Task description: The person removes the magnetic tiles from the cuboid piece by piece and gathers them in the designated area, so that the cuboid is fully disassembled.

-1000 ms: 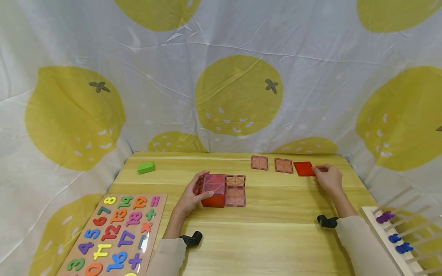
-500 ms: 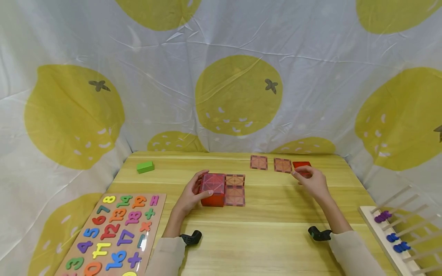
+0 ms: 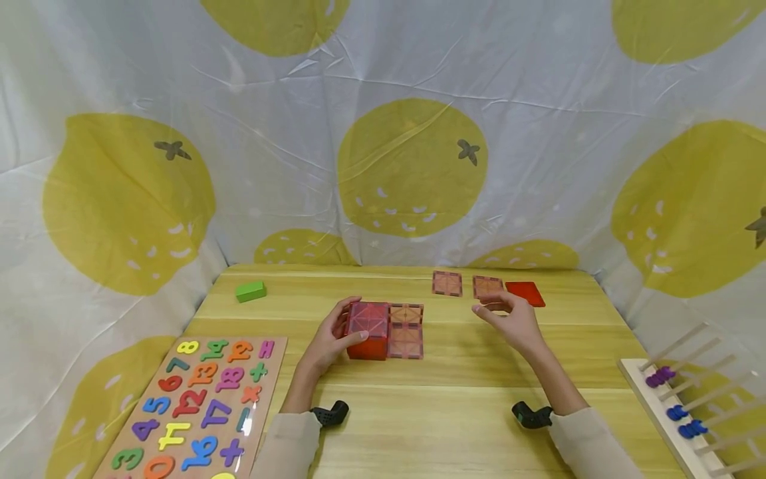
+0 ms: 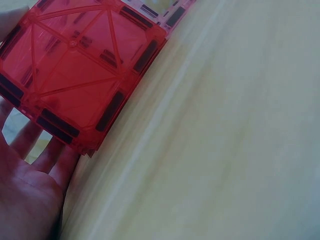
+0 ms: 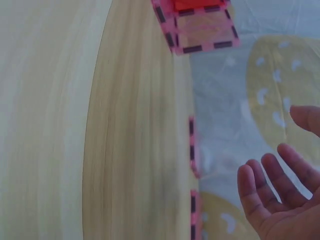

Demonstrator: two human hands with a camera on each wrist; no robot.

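Note:
My left hand (image 3: 323,344) holds a cube of translucent red magnetic tiles (image 3: 368,349), its thumb over the near side and its fingers behind the left side. In the left wrist view, the cube's red face (image 4: 75,65) shows dark magnets along its edges. Joined to the cube's right are a flat pink magnetic tile (image 3: 405,342) and a pink tile standing up behind it (image 3: 407,314). My right hand (image 3: 519,326) hovers above the table with nothing in it, its fingers (image 5: 277,192) loosely bent and the thumb apart. It overlaps the lower edge of a pink tile (image 3: 487,286) in the head view.
Farther back lie another pink tile (image 3: 447,283) and a flat red tile (image 3: 526,293). A green block (image 3: 251,291) sits at the back left. The number board (image 3: 197,406) lies front left; a wooden peg rack with beads (image 3: 664,399) stands at the right edge.
My right hand has left the red tile at the back right and moved leftward and slightly nearer, its fingers loosened. My left hand stays on the cube.

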